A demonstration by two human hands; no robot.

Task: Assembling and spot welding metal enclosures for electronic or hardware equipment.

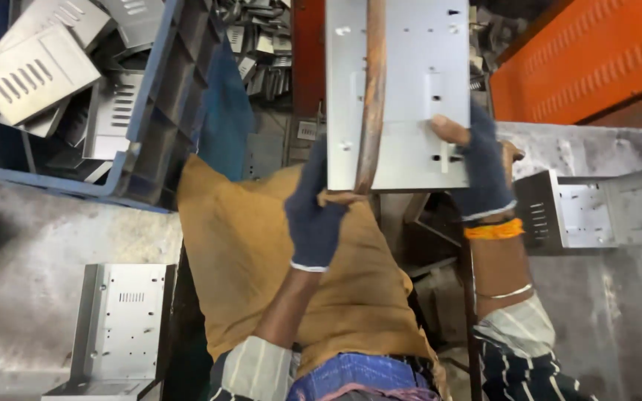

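Both gloved hands hold a flat grey metal panel: the left hand fingers curl around its lower edge, the right hand pinches its right side. A blue crate of louvred plates sits left.

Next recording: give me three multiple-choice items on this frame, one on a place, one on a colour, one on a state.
1. Where does the blue plastic crate of louvred metal parts sit?
A. upper left
B. lower right
C. centre

2. What colour is the band on the right wrist?
A. green
B. orange
C. white

3. How is the flat grey perforated metal panel held?
A. lying free on the floor
B. by the left hand alone
C. by both gloved hands

Key: 1 A, the crate fills the upper left corner. 2 B, an orange band shows under the glove. 3 C, the left hand grips its lower edge and the right hand its right side.
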